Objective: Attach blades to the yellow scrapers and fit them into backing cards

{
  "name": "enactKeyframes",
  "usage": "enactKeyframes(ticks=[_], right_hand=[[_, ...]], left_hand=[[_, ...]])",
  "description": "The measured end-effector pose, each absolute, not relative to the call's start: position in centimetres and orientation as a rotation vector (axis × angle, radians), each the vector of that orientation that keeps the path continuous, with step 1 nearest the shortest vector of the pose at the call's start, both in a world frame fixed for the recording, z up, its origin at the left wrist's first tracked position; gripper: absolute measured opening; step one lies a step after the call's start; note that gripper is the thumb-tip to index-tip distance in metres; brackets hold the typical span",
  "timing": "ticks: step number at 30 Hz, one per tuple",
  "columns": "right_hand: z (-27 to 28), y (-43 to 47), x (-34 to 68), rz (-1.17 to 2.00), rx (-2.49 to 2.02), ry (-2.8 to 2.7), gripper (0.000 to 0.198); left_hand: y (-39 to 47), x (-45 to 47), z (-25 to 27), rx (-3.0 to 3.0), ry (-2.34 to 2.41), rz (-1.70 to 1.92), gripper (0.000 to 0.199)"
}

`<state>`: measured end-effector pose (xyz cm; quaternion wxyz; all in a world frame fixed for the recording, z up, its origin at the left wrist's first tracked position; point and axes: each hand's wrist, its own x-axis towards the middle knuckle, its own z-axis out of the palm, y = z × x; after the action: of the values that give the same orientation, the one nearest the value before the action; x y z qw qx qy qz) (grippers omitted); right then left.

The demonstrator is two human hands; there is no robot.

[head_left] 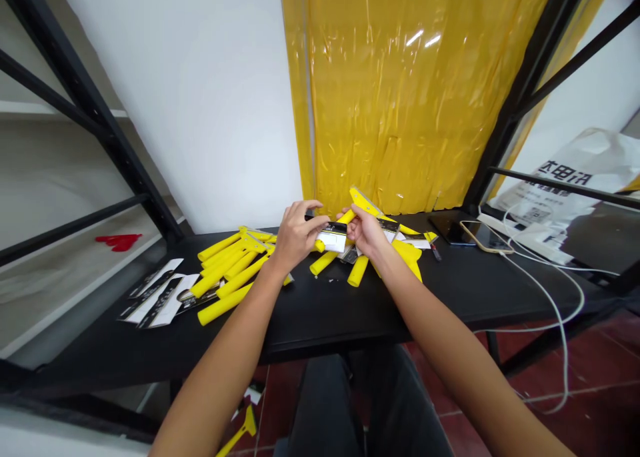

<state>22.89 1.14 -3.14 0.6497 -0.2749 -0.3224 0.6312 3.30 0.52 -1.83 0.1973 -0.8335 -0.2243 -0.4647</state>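
Observation:
My left hand has its thumb and fingers closed on a black-and-white card sleeve. My right hand grips a yellow scraper whose wide head points up and away; its handle runs down-left toward the sleeve. Whether the handle sits inside or behind the sleeve is unclear. Beneath and beside both hands lie more yellow scrapers and printed sleeves. Left of my left hand is a pile of yellow scrapers, with several flat black-and-white sleeves next to it.
At the right of the black table lie two phones with white cables hanging off the edge. A white plastic bag sits beyond the black frame. Yellow film covers the back. Another scraper lies on the floor.

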Motion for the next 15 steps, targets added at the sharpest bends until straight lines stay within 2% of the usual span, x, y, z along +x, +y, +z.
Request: enactKeyframes(ticks=[6, 12, 15], right_hand=[[-3.7, 1.6, 22.8, 1.461, -0.635, -0.676, 0.021], [-4.0, 1.7, 22.5, 1.503, -0.653, -0.734, 0.019], [-4.1, 1.6, 22.4, 1.514, -0.655, -0.781, 0.024]], left_hand=[[-0.3, 3.6, -1.9, -2.319, -0.584, -1.204, 0.024], [-0.7, 3.7, -2.1, -2.338, -0.66, -1.27, 0.025], [-0.7, 4.0, -2.2, -2.335, -0.735, -1.352, 0.022]])
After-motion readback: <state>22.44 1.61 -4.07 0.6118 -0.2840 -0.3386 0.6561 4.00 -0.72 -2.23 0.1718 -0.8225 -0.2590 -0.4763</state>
